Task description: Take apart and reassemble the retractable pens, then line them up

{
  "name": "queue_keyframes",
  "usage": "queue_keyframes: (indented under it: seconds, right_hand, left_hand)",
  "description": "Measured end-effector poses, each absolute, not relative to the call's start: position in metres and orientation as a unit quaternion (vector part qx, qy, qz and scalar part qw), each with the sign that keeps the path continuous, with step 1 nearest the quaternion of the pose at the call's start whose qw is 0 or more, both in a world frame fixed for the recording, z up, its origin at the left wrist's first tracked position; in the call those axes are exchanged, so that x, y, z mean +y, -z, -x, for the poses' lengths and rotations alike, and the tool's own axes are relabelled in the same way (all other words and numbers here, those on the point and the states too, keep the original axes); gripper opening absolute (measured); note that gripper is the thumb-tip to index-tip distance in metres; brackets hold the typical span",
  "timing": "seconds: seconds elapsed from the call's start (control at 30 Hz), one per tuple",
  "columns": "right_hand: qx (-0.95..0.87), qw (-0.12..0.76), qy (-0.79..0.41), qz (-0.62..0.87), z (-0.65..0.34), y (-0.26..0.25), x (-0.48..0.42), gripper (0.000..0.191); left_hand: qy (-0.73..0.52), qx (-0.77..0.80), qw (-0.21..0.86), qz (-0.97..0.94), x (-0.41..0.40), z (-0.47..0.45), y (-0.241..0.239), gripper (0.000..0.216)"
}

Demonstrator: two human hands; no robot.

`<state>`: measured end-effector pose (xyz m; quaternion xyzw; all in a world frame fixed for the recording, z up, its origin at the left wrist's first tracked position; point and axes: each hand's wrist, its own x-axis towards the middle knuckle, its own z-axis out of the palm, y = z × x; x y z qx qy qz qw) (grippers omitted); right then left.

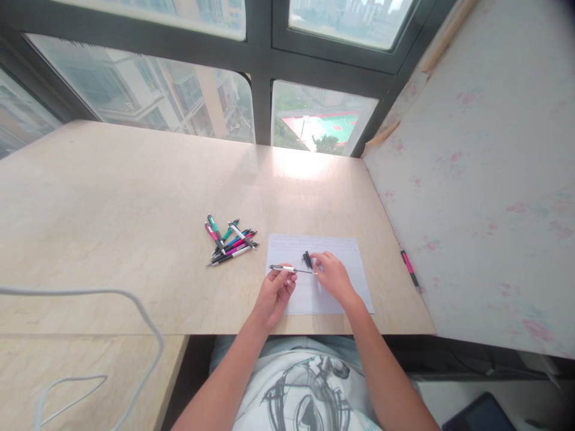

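Observation:
My left hand [275, 293] is closed around the white barrel of a pen [283, 269], held level above a sheet of paper [350, 287]. A thin dark refill [304, 272] sticks out of the barrel's right end. At its tip, my right hand [331, 275] has thumb and fingers drawn together around the refill's end. A short black pen part [307, 259], like a grip section, is right beside those fingertips; whether they touch it is unclear. The paper beneath carries faint lines of writing.
Several coloured pens [233, 242] lie in a loose pile left of the paper. One pink and black pen [409, 268] rests along the wall at the right edge. A white cable [135, 299] loops at the left. Windows [323, 120] stand behind the table [135, 197].

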<state>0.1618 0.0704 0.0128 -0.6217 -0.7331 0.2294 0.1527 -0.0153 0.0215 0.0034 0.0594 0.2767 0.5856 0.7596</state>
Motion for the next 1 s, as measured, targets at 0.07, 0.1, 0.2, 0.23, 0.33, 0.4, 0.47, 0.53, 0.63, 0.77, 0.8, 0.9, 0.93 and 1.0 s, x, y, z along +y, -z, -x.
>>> queue_keyframes:
  seconds: [0.07, 0.1, 0.2, 0.23, 0.33, 0.4, 0.47, 0.53, 0.63, 0.77, 0.8, 0.9, 0.93, 1.0]
  right_hand:
    - [-0.732, 0.151, -0.229, 0.623, -0.162, -0.013, 0.071, 0.036]
    - [-0.731, 0.151, -0.23, 0.625, -0.163, -0.013, 0.071, 0.036]
    - [-0.728, 0.152, -0.239, 0.624, -0.162, -0.014, 0.071, 0.031]
    - [-0.728, 0.154, -0.239, 0.624, -0.162, -0.014, 0.071, 0.028]
    - [-0.726, 0.174, -0.226, 0.626, -0.162, -0.013, 0.07, 0.021]
    - [-0.722, 0.187, -0.215, 0.63, -0.164, -0.011, 0.068, 0.02]
    - [-0.717, 0.199, -0.213, 0.633, -0.167, -0.009, 0.065, 0.021]
    - [-0.707, 0.226, -0.225, 0.631, -0.171, -0.009, 0.061, 0.023]
    - [-0.656, 0.304, -0.295, 0.625, -0.176, -0.013, 0.052, 0.019]
    - [-0.508, 0.393, -0.459, 0.615, -0.179, -0.027, 0.035, 0.018]
    - [-0.475, 0.411, -0.486, 0.608, -0.178, -0.031, 0.031, 0.019]
    - [-0.417, 0.462, -0.52, 0.585, -0.177, -0.044, 0.02, 0.019]
    - [-0.408, 0.475, -0.523, 0.579, -0.176, -0.048, 0.018, 0.018]
    - [-0.4, 0.491, -0.524, 0.57, -0.175, -0.054, 0.015, 0.017]
  left_hand:
    - [-0.586, 0.275, 0.76, -0.062, 0.021, 0.015, -0.004, 0.015]
    - [-0.586, 0.275, 0.759, -0.063, 0.021, 0.015, -0.004, 0.015]
    - [-0.585, 0.275, 0.76, -0.067, 0.021, 0.015, -0.006, 0.014]
    - [-0.584, 0.276, 0.76, -0.067, 0.021, 0.015, -0.006, 0.015]
    - [-0.583, 0.278, 0.761, -0.067, 0.021, 0.015, -0.006, 0.015]
    - [-0.582, 0.279, 0.76, -0.072, 0.02, 0.015, -0.006, 0.015]
    - [-0.582, 0.28, 0.758, -0.084, 0.02, 0.014, -0.005, 0.014]
    - [-0.583, 0.283, 0.756, -0.099, 0.02, 0.014, -0.004, 0.014]
    - [-0.582, 0.29, 0.75, -0.12, 0.019, 0.013, -0.004, 0.014]
    - [-0.582, 0.306, 0.739, -0.144, 0.019, 0.013, -0.006, 0.014]
    - [-0.583, 0.312, 0.735, -0.149, 0.019, 0.013, -0.007, 0.015]
    - [-0.588, 0.331, 0.72, -0.162, 0.02, 0.013, -0.006, 0.016]
    - [-0.591, 0.335, 0.715, -0.166, 0.02, 0.013, -0.006, 0.016]
    - [-0.595, 0.341, 0.706, -0.175, 0.019, 0.012, -0.005, 0.015]
